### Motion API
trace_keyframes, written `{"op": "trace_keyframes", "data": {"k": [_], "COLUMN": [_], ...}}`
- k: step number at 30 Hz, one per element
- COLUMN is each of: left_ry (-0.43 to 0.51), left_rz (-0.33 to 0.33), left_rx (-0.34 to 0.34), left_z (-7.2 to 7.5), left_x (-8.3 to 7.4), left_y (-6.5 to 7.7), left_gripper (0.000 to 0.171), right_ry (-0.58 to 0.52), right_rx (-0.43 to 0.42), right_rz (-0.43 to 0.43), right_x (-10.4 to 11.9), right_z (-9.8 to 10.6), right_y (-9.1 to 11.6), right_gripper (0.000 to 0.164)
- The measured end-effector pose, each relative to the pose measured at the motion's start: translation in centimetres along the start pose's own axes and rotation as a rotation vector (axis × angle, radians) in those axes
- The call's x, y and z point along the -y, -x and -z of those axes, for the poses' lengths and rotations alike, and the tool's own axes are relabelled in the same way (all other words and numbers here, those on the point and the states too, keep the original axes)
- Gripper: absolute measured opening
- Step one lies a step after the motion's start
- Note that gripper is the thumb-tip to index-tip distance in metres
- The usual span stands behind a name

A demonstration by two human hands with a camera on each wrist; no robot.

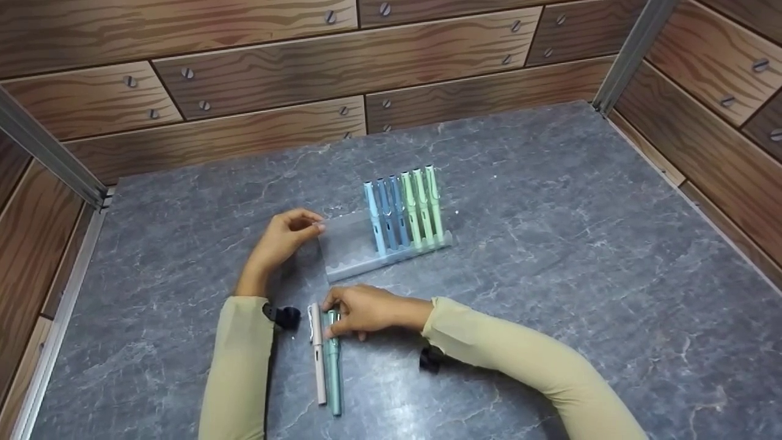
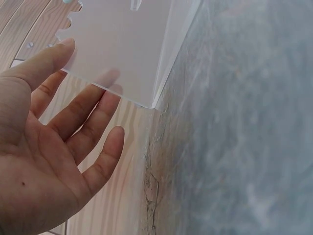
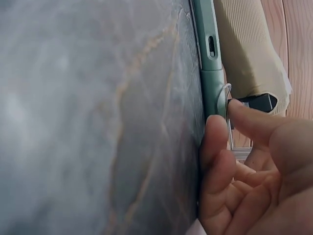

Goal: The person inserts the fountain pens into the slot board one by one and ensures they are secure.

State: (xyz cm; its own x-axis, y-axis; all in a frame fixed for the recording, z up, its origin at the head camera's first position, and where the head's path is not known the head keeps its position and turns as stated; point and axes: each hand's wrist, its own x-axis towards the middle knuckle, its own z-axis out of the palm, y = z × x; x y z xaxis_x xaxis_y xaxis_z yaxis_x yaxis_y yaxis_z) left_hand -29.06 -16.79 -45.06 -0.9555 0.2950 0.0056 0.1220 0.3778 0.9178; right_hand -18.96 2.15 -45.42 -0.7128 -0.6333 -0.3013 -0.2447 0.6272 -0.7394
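A clear plastic pen stand (image 1: 349, 241) is on the table, its right part filled with upright-leaning pens: one light blue pen (image 1: 375, 220), two darker blue pens (image 1: 389, 214) and three light green pens (image 1: 423, 208). At its upper left edge my left hand (image 1: 284, 241) pinches the panel; the left wrist view shows the thumb in front and fingertips behind the see-through sheet (image 2: 122, 44). My right hand (image 1: 366, 310) pinches a dark green pen (image 1: 333, 373) by the cap near its metal clip (image 3: 226, 98). Beside that pen, on its left, lies a pinkish-grey pen (image 1: 318, 366).
The grey marbled tabletop (image 1: 550, 244) is bounded by wood-patterned walls (image 1: 342, 61) at the back and sides, with metal posts (image 1: 635, 49) at the corners. A black wrist camera (image 1: 286, 318) sits on the left wrist, another (image 1: 430, 359) below the right.
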Motion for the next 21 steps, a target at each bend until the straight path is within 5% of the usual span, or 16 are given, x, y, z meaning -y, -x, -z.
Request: {"op": "trace_keyframes", "data": {"k": [11,21], "left_ry": [0.011,0.007], "left_rz": [0.01,0.012], "left_rx": [0.012,0.01], "left_z": [0.05,0.11], "left_x": [-0.32,-0.29], "left_y": [0.37,0.37], "left_gripper": [0.026,0.027], "right_ry": [-0.07,-0.144], "right_rx": [0.107,0.09], "right_rz": [0.043,0.016], "right_x": [-0.47,-0.48], "right_z": [0.64,0.56], "right_y": [-0.04,-0.04], "right_gripper": [0.048,0.037]}}
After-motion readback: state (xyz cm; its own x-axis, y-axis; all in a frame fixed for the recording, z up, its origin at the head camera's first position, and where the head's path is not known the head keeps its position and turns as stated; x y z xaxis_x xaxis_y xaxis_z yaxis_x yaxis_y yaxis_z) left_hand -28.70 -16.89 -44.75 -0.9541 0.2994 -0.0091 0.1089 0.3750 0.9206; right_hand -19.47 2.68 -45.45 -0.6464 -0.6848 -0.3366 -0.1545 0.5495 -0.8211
